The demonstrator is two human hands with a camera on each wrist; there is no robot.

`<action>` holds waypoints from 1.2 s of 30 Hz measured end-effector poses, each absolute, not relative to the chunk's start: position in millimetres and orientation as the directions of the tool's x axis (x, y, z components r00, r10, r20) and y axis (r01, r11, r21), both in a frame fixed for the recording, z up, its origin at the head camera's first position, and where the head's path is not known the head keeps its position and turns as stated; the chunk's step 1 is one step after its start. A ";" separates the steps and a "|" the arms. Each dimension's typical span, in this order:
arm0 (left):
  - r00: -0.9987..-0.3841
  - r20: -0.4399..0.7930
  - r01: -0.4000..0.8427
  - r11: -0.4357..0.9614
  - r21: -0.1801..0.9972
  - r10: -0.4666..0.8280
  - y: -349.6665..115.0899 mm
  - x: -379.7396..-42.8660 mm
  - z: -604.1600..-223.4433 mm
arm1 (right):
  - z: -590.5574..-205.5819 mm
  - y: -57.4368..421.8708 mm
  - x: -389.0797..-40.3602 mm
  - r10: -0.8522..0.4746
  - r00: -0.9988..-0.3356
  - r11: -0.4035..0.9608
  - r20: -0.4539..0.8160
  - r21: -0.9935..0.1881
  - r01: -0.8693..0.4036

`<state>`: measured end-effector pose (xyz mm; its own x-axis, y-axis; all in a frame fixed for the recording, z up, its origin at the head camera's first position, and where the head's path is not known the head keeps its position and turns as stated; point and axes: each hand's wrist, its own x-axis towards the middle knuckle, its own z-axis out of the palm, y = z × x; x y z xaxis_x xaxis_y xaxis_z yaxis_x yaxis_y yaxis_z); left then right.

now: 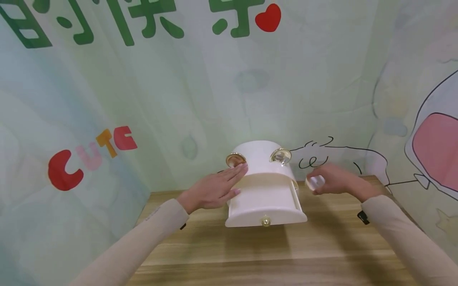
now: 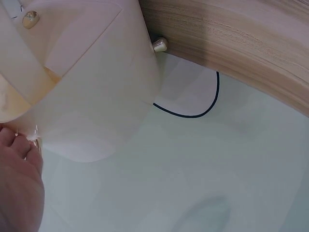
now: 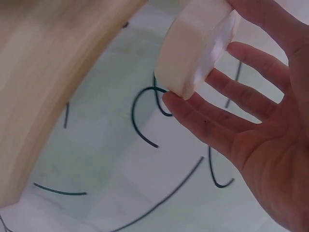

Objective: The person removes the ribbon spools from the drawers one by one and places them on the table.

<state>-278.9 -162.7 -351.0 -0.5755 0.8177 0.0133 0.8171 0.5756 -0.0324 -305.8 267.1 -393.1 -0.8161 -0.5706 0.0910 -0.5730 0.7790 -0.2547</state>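
Note:
A white rounded box [image 1: 258, 149] stands on the wooden table with its drawer [image 1: 263, 194] pulled out toward me. The drawer front carries a gold knob [image 1: 265, 221]. Two gold-rimmed round pieces sit on the box, a left one [image 1: 236, 159] and a right one [image 1: 281, 155]. My left hand [image 1: 213, 188] reaches across the box's left side, fingers extended, fingertips near the left gold-rimmed piece. Right of the box, my right hand [image 1: 332, 179] holds a small white, thick, round thing [image 3: 183, 53] between thumb and fingertips, above the table; its exact kind is unclear.
The wooden tabletop [image 1: 200, 254] spreads in front of the box. A pale green printed cloth [image 1: 200, 99] hangs right behind it, and more printed cloth [image 1: 440, 167] lines the right side. Gold feet [image 2: 160, 45] show under the box in the left wrist view.

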 end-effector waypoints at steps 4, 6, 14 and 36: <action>-0.582 0.018 0.813 0.582 -0.024 0.813 -162.4 -278.8 -352.6 | -410.2 262.1 -311.9 -0.568 -0.821 0.782 0.060 -0.272 -0.560; -0.583 0.024 0.812 0.584 -0.017 0.812 -162.6 -278.6 -352.6 | -417.8 258.4 -314.4 -0.573 -0.818 0.778 0.060 -0.275 -0.565; -0.587 0.029 0.809 0.587 -0.010 0.809 -163.0 -278.1 -351.3 | -447.2 250.0 -326.9 -0.569 -0.821 0.776 0.050 -0.297 -0.556; -0.587 0.038 0.809 0.588 0.001 0.808 -163.0 -280.2 -355.9 | -489.4 242.4 -338.4 -0.530 -0.845 0.809 -0.064 -0.335 -0.483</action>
<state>-280.2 -163.0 -355.9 -0.5875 0.8083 0.0384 0.8090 0.5879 0.0012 -338.4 242.4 -489.4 -0.8453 -0.5305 -0.0641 -0.4826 0.8094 -0.3345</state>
